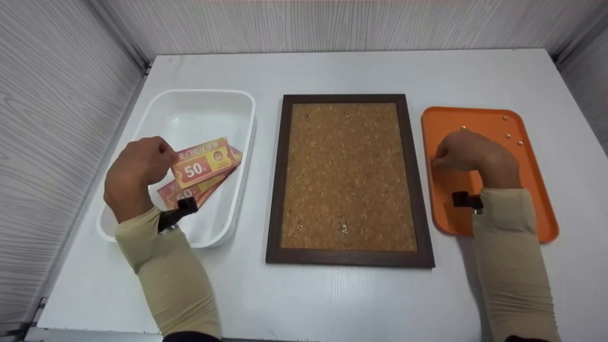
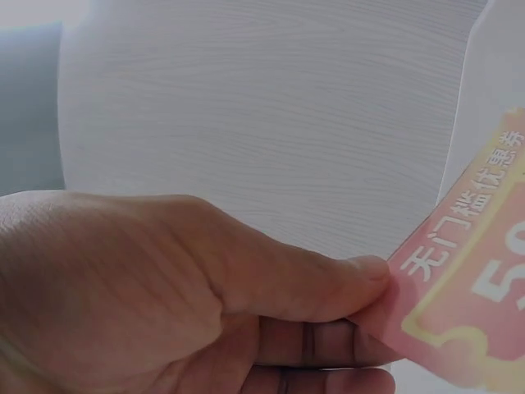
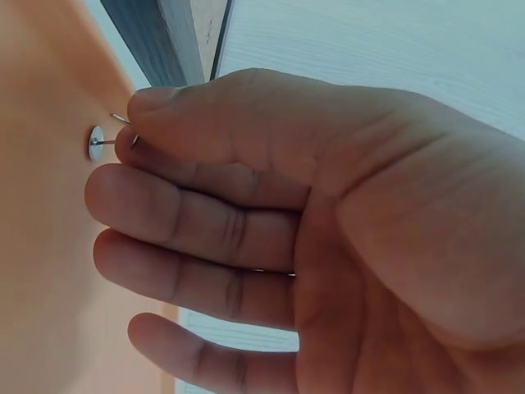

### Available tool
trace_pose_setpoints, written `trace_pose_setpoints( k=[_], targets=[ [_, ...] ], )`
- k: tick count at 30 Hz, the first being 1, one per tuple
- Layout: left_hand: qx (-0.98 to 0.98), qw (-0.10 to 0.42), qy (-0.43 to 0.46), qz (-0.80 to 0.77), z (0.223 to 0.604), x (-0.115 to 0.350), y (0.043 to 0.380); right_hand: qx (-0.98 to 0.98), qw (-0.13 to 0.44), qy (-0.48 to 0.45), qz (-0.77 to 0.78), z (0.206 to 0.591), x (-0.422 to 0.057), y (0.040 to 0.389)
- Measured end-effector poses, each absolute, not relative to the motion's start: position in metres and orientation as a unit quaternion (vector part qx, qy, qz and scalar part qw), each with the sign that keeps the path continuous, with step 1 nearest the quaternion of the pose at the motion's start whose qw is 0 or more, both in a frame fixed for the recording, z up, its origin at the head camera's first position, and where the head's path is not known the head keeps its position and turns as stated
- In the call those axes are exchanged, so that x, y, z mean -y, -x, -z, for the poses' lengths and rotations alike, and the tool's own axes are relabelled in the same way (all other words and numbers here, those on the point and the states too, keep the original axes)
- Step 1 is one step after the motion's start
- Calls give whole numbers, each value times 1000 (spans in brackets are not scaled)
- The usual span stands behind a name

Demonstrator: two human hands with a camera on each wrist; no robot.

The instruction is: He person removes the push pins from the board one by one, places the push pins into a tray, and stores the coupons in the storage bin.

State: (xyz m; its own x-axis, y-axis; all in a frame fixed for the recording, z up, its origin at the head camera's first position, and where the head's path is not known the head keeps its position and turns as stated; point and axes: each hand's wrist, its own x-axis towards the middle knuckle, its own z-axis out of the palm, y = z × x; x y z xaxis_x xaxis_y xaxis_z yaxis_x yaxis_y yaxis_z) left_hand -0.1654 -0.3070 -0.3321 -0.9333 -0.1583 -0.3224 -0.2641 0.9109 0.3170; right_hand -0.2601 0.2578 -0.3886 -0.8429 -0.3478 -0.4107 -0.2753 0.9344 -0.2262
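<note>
My left hand (image 1: 141, 173) pinches the left end of a red and yellow paper coupon (image 1: 202, 163) marked 50, thumb on top. That coupon is above more coupons (image 1: 175, 195) in a white tub (image 1: 246, 102). Over the left side of an orange tray (image 1: 456, 223), my right hand (image 1: 475, 154) has its thumb and index fingertips together on a thumbtack (image 3: 123, 119), of which the thin metal pin sticks out. Another thumbtack (image 3: 97, 142), with a round silver head, is on the tray right by those fingertips. The right hand's other fingers are loosely bent.
Between tub and tray lies a cork board (image 1: 351, 175) in a dark brown frame (image 1: 351, 258). Several loose thumbtacks (image 1: 508, 136) are scattered at the tray's upper right. A pale wood-grain panel (image 1: 332, 28) stands behind the white table (image 1: 351, 304).
</note>
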Motion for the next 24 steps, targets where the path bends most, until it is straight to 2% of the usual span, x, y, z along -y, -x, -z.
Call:
trace_pose_setpoints(
  k=[10,24],
  targets=[
    [-961,154,134,-189,332,303,166,-956,243,148,70,391,-258,262],
    [-967,142,112,-182,329,301,162,-957,243,143,68,392,-259,261]
  ],
)
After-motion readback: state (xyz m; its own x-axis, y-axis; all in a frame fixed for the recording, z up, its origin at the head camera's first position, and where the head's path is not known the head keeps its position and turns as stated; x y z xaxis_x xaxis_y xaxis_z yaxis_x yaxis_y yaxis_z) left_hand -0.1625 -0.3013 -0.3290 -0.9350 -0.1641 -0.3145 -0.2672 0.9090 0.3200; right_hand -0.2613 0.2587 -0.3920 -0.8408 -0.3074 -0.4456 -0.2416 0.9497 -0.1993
